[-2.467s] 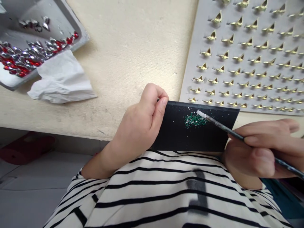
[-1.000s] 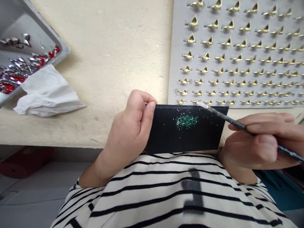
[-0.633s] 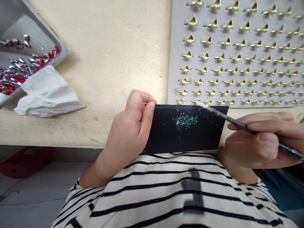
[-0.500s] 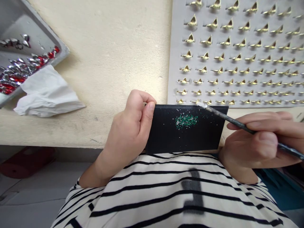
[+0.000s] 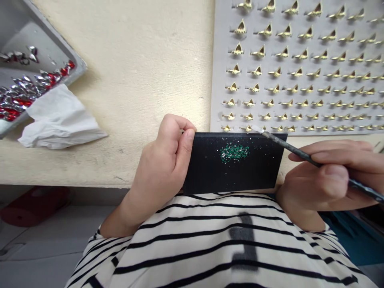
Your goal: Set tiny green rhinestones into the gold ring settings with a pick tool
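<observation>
My left hand (image 5: pixel 168 160) grips the left edge of a flat black tray (image 5: pixel 207 172), thumb on top and fingers curled at its corner. On the tray lies a patch of tiny green and clear rhinestones (image 5: pixel 234 153), with a few scattered singly. A slim pencil-like stick (image 5: pixel 288 147) with a pale tip is pinched in my right hand (image 5: pixel 327 176). Its tip hovers at the tray's far edge, close to the bottom row of gold rings (image 5: pixel 248 128); whether it touches one I cannot tell. The rings stand in rows in a light grey board (image 5: pixel 220 48).
At the left, a grey bin (image 5: pixel 79 66) holds many silver and red shiny pieces (image 5: pixel 33 86). A crumpled white tissue (image 5: pixel 61 120) leans by its edge. The cream tabletop (image 5: pixel 144 60) ends just before my striped shirt. Below it at left is a dark red roll (image 5: pixel 34 206).
The stick's tip has shifted slightly to the right along the tray's far edge. My left hand and the tray have stayed almost still.
</observation>
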Demonstrator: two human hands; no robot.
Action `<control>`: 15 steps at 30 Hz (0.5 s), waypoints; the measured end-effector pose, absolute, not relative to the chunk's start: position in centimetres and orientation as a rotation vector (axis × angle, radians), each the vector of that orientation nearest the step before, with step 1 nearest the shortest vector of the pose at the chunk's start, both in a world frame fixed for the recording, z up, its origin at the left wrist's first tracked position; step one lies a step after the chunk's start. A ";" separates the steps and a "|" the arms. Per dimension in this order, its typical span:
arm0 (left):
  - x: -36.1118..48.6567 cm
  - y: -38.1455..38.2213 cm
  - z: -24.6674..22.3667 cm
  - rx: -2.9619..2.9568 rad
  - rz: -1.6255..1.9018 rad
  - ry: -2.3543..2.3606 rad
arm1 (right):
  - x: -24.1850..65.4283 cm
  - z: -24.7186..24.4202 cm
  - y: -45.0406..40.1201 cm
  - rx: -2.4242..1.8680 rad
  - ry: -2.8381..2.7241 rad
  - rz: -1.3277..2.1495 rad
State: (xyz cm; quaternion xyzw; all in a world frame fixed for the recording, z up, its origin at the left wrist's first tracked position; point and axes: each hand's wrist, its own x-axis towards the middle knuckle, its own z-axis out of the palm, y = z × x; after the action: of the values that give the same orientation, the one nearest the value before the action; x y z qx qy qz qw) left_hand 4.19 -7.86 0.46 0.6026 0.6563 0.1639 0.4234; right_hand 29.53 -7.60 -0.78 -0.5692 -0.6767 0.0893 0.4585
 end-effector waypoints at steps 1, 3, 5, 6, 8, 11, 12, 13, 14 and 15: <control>4.2 -7.8 0.5 1.508 0.408 1.642 | 29.5 -0.6 -7.7 -1.423 -1.682 0.243; 4.1 -7.8 0.5 1.509 0.408 1.639 | 29.5 -0.3 -8.0 -1.444 -1.702 0.276; 4.1 -7.8 0.5 1.511 0.409 1.634 | 29.6 -0.1 -8.2 -1.451 -1.717 0.307; 4.1 -7.8 0.5 1.512 0.409 1.631 | 29.7 0.0 -8.3 -1.459 -1.718 0.323; 4.1 -7.8 0.5 1.515 0.407 1.629 | 29.7 0.0 -8.3 -1.465 -1.717 0.345; 4.2 -7.8 0.5 1.516 0.413 1.647 | 29.5 -0.2 -8.1 -1.420 -1.715 0.306; 4.2 -7.8 0.5 1.516 0.413 1.653 | 29.4 -0.3 -8.0 -1.401 -1.701 0.278; 4.3 -7.8 0.5 1.515 0.413 1.657 | 29.3 -0.4 -7.9 -1.391 -1.672 0.245; 4.3 -7.8 0.5 1.515 0.409 1.658 | 29.1 -0.5 -7.9 -1.387 -1.639 0.220; 4.3 -7.8 0.5 1.516 0.402 1.658 | 28.9 -0.6 -7.8 -1.381 -1.601 0.193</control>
State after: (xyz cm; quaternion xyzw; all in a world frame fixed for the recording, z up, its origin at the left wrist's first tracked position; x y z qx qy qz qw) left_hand 4.30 -7.81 0.50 0.6039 0.6603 0.1602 0.4167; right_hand 28.95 -7.80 -0.57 -0.5680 -0.6583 0.0794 0.4875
